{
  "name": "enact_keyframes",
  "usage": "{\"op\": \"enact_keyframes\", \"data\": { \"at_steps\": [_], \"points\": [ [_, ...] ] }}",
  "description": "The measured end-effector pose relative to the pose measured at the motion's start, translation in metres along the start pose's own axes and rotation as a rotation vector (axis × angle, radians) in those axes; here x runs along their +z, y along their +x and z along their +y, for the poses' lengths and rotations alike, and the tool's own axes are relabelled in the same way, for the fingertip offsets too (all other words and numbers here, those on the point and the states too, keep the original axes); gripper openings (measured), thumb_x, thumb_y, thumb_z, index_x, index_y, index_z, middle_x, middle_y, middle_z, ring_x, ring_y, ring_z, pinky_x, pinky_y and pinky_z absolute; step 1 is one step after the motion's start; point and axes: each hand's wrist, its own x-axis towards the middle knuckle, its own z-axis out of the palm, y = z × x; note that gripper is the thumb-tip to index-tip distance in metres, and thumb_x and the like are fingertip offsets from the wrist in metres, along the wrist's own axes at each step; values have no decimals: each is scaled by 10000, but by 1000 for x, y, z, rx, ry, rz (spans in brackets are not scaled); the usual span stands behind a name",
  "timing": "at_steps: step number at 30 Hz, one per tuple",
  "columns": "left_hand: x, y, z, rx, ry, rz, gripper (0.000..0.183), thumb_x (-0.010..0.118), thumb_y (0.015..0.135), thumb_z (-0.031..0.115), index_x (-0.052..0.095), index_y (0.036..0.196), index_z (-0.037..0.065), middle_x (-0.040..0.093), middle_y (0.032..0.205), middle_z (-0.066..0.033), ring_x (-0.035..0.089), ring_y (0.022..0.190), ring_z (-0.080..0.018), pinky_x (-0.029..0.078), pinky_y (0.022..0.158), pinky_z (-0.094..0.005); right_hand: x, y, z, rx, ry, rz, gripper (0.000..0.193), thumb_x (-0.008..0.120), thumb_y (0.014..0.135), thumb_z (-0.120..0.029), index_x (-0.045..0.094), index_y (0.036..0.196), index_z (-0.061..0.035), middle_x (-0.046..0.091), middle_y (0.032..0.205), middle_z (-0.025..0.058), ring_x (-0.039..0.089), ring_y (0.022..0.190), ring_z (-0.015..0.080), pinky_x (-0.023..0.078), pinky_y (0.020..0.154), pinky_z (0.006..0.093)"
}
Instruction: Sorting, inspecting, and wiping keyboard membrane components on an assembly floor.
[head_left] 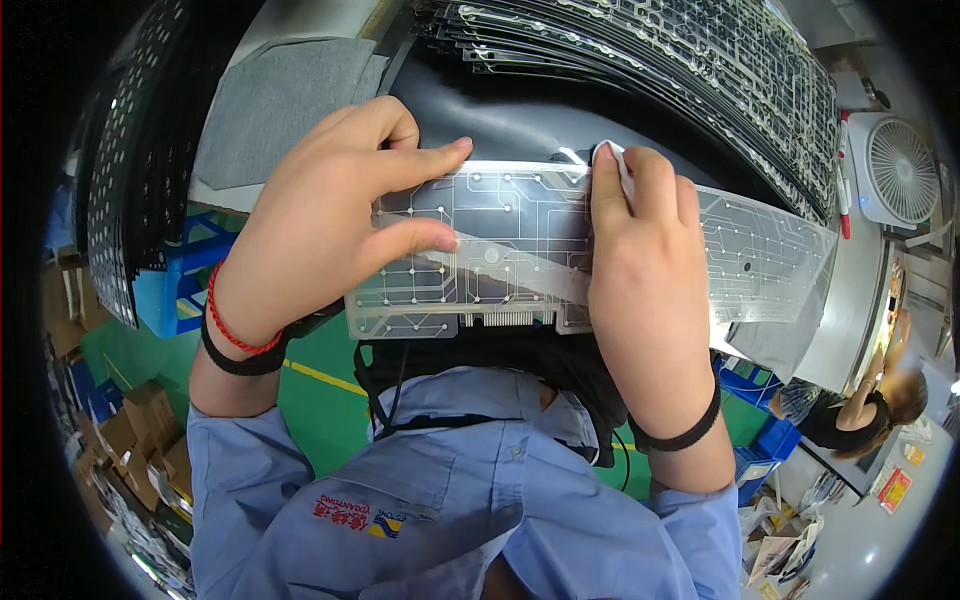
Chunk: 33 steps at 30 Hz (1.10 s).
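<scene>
sheet: clear flexible circuit membrane (520, 240), printed with thin dark traces and dots
pose: held flat, long side running left to right
position: above black surface, near stacked similar sheets
cloth: small white wipe (612, 158) pressed on sheet's upper edge

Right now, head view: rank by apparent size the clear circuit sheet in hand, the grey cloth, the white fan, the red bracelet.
1. Clear circuit sheet, widest, spans both hands.
2. Grey cloth.
3. White fan; sits farther off at the rim, so its real size against the cloth is unsure.
4. Red bracelet, thinnest.

White desk fan (900, 168), grey cloth (280, 105), blue crates (185, 275), cardboard boxes (135, 435), green floor (320, 400)
</scene>
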Motion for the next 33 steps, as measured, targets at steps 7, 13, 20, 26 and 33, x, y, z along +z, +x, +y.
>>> {"op": "enact_keyframes", "data": {
  "at_steps": [7,13,20,26,33],
  "points": [
    [0,-1,-1,9,14,-5,644,851,664,160,678,1274,49,532,941,-86,533,892,-255,456,791,-332,11,7,-26,-170,188,83,355,617,782,-90,657,1092,78,561,1099,141,565,941,262,504,818,369],
    [4,-2,-2,-25,-11,23,681,848,703,165,636,1341,59,541,966,-70,533,894,-208,471,718,-298,-14,-34,34,92,145,84,447,555,800,93,611,1243,88,573,1157,225,572,1043,398,493,907,430],
    [-1,-2,-3,-21,-31,22,654,845,709,148,645,1325,52,536,956,-63,515,833,-193,450,695,-290,-14,-67,25,212,324,103,568,573,743,164,638,1280,-12,576,1187,204,572,1051,394,489,902,441],
    [-2,5,0,-92,-140,13,513,821,742,115,672,1225,29,520,883,-32,449,738,-128,396,655,-265,3,-71,21,221,233,174,591,529,748,180,642,1294,-19,587,1187,201,582,1062,379,470,943,422],
    [2,13,3,-200,-165,-11,186,743,869,134,638,947,2,511,792,-9,441,686,-97,374,609,-253,6,-73,25,207,253,205,576,539,751,172,657,1281,-20,598,1169,196,576,1053,375,467,937,425]
  ]
}}
